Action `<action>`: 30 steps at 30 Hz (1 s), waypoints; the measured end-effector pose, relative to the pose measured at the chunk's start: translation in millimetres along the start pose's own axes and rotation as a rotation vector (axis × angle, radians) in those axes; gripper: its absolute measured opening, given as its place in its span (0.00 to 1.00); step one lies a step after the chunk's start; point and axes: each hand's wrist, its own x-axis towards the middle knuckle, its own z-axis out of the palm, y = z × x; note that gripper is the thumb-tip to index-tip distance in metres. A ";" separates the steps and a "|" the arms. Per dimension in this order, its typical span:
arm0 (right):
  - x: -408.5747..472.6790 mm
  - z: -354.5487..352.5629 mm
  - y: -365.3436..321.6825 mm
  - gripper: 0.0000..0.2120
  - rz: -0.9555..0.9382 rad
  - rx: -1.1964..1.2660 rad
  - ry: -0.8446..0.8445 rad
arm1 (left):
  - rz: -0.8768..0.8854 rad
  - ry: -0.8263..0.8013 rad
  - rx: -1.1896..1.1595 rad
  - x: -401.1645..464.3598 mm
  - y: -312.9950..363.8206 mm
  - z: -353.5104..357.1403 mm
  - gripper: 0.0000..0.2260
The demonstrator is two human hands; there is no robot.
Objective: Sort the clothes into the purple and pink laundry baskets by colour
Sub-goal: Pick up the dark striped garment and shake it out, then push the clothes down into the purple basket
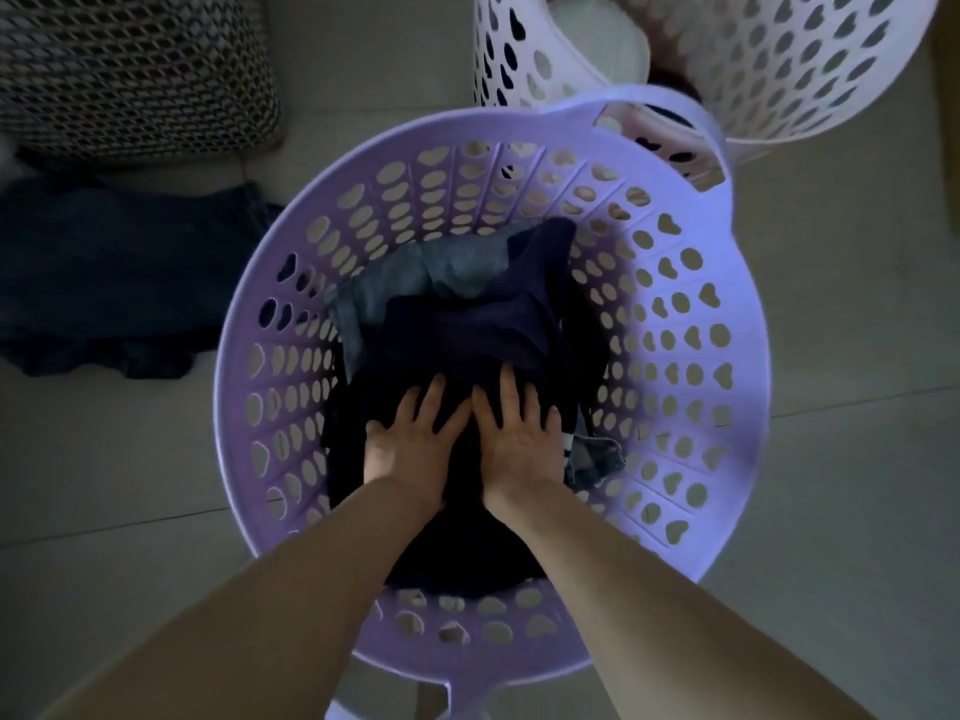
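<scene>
Much of the purple basket (670, 324) was hidden: dark clothes (498, 324) filled its bottom, and both forearms crossed its near rim, which ran off the lower edge of the view. The left hand (410, 444) and right hand (522, 439) lay side by side on the dark clothes, fingers straight and spread, pressing flat; neither grip was closed on anything. A grey garment (415, 288) showed at the far side of the pile, and a bit of denim (595, 457) peeked out just right of the right hand. The pink basket (810, 70) stood beyond, touching or just behind the purple handle, cut off at the top; something white (602, 44) lay inside, hard to identify. On the floor (852, 459) to the left lay a dark blue garment (119, 283), its shape unclear in the dim light. Behind it stood a dark mesh hamper (130, 70), only partly in view.
</scene>
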 end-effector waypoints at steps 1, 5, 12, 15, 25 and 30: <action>-5.7 -6.0 0.3 0.46 0.000 -0.001 -0.011 | 0.006 -0.003 -0.003 -7.3 -3.9 -4.9 0.49; -29.4 -30.1 -1.7 0.47 -0.001 0.007 -0.026 | -0.022 0.005 -0.065 -38.3 -19.5 -24.6 0.47; -75.2 -76.1 -29.6 0.43 -0.085 0.053 0.082 | -0.047 0.098 -0.143 -94.2 -40.1 -54.8 0.44; -97.4 -99.4 -50.5 0.39 -0.169 0.023 0.168 | -0.076 0.162 -0.207 -124.1 -55.7 -58.7 0.41; -147.0 -154.5 -146.4 0.30 -0.322 -0.149 0.251 | -0.225 0.255 -0.380 -223.0 -141.0 -46.9 0.38; -166.0 -162.4 -212.8 0.28 -0.370 -0.203 0.272 | -0.280 0.308 -0.442 -262.7 -192.8 -37.3 0.38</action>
